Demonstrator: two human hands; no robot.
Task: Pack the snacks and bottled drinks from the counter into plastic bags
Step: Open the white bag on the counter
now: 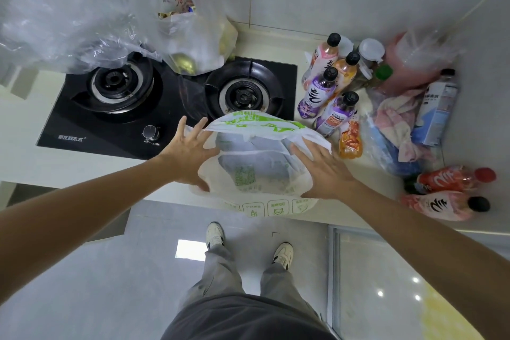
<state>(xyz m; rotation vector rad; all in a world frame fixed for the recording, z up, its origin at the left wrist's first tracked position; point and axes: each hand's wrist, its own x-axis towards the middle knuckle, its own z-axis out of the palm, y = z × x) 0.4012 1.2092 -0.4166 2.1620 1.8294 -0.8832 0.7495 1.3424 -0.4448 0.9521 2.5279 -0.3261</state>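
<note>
Two hands stretch a white plastic bag (256, 163) at the counter's (345, 214) near edge — left hand (187, 152) spread on its left rim, right hand (323, 171) on its right. Green print and a QR code mark it; the characters are illegible. Beyond the bag, right, stand purple-labelled bottles (317, 94).

A single head-worn wide-angle view looks steeply down, facing the wall behind the counter (276, 38). It sits close above the stove (165, 107), whose edges bend, probably from lens distortion.
</note>
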